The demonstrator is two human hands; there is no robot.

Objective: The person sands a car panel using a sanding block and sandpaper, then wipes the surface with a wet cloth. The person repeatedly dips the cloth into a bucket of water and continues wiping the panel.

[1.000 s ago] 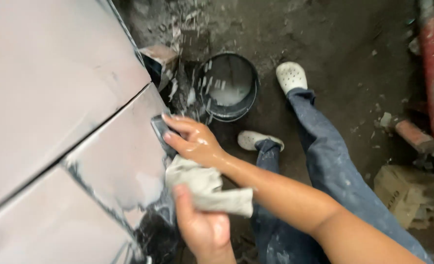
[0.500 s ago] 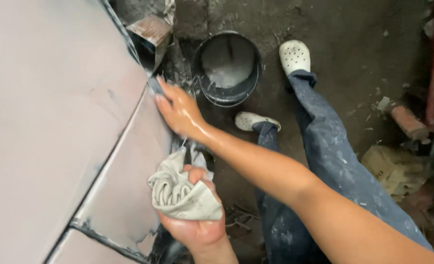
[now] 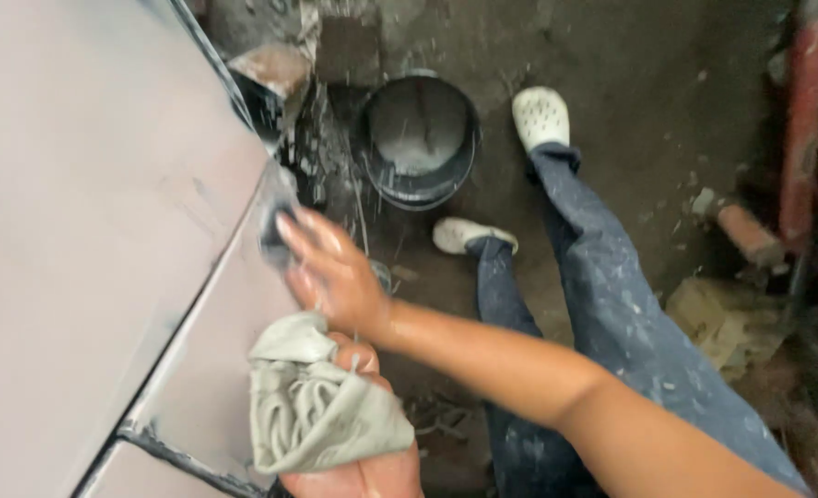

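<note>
My right hand [image 3: 333, 275] is wet and motion-blurred. It presses a small dark sanding pad [image 3: 271, 236] against the edge of a dull grey vehicle panel [image 3: 105, 231]. Just below it, my left hand [image 3: 364, 466] grips a bunched grey rag [image 3: 317, 406], held against the panel's lower part [image 3: 206, 387]. Water droplets spray around the right hand. A dark seam [image 3: 178, 452] runs across the panel near the rag.
A black bucket [image 3: 376, 180] holding cloudy water stands on the dirty concrete floor beside the panel. My legs in paint-spattered jeans [image 3: 602, 295] and white clogs [image 3: 540, 115] are to its right. Red pipes [image 3: 800, 138] and crumpled cardboard [image 3: 713, 323] lie far right.
My right hand has slid up and back down along the panel edge with the pad. The rag went from hanging loose to bunched in my left hand. The view shifted.
</note>
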